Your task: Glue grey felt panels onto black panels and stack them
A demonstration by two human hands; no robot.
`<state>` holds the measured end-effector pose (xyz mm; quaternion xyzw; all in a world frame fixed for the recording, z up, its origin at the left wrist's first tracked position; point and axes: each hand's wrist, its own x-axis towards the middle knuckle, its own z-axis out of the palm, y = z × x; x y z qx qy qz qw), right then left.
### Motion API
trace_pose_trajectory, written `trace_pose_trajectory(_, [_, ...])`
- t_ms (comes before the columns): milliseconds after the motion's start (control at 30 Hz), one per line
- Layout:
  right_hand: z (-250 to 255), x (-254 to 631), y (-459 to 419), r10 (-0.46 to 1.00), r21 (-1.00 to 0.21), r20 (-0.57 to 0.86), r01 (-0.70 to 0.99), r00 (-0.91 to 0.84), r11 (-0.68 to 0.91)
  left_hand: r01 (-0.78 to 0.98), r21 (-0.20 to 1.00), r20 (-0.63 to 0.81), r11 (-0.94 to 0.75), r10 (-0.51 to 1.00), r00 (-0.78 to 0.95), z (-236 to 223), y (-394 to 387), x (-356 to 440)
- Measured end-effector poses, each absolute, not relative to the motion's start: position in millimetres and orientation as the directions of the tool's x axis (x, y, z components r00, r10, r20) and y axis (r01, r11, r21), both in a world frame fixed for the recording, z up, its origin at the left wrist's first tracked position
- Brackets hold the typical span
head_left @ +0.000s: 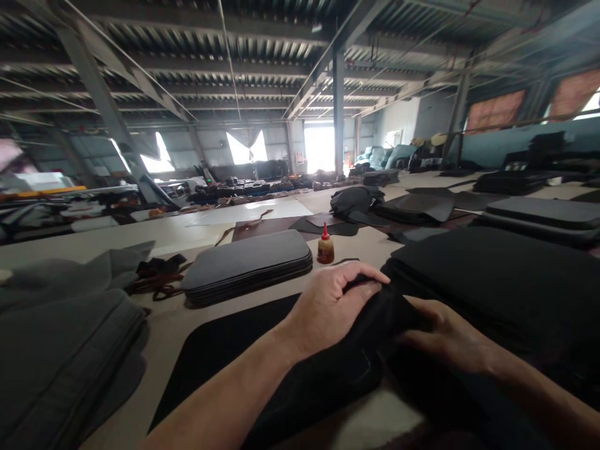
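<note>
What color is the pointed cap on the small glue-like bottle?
Bright red, on the small amber bottle; the head view shows it.

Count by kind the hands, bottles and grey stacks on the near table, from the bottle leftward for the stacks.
Hands: 2 (left hand, right hand, both at the black material)
Bottles: 1 (red-tipped bottle)
Grey stacks: 2 (middle stack, near-left stack)
Total: 5

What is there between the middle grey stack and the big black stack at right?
A red-tipped bottle stands there, and a thin dark piece shows behind the left hand, in the head view.
</note>
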<state>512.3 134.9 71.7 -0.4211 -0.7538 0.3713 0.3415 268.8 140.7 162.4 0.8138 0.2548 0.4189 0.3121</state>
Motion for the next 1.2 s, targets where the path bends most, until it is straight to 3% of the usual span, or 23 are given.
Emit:
trace_pose_trajectory(167, [45.0, 542.3, 146.9, 0.957, -0.854, 0.186, 0.445, -0.221, 0.269, 0.279, 0.59, 0.7, -0.758, 0.652, 0.291, 169.8, 149.5, 232.9])
trace_pose_trajectory(367, [37.2, 556.3, 147.4, 0.994, -0.91, 0.086, 0.41, 0.059, 0.055, 0.48, 0.61, 0.702, -0.631, 0.711, 0.044, 148.8, 160.9, 173.7])
trace_pose_trajectory(533, [45.9, 542.0, 151.4, 0.99, -0.907, 0.125, 0.397, -0.065, 0.141, 0.583, 0.657, 0.651, -0.478, 0.749, -0.12, 121.6, 155.1, 130.5])
trace_pose_trajectory(667, [47.0, 518.9, 159.2, 0.994, -0.957, -0.021, 0.29, -0.111, 0.012, 0.608, 0.757, 0.513, -0.237, 0.792, -0.33, 100.6, 135.8, 87.0])
trace_pose_trajectory(767, [45.0, 499.8, 165.6, 0.992, -0.981, -0.113, 0.166, -0.061, -0.101, 0.532, 0.846, 0.297, -0.015, 0.843, -0.449, 89.8, 113.9, 57.2])
trace_pose_trajectory(867, [39.9, 484.6, 172.8, 0.984, -0.991, -0.105, 0.093, -0.142, -0.093, 0.346, 0.929, 0.039, 0.133, 0.894, -0.447, 81.7, 92.3, 36.8])
trace_pose_trajectory(1033, [29.9, 469.7, 180.4, 0.953, -0.973, -0.115, 0.224, -0.28, -0.051, -0.023, 0.963, -0.24, 0.268, 0.817, -0.524, 67.5, 69.5, 19.4])
trace_pose_trajectory(1200, [26.5, 462.0, 177.5, 0.955, -0.946, -0.145, 0.317, -0.257, -0.058, -0.057, 0.95, -0.262, 0.306, 0.686, -0.679, 51.6, 56.0, 2.5])
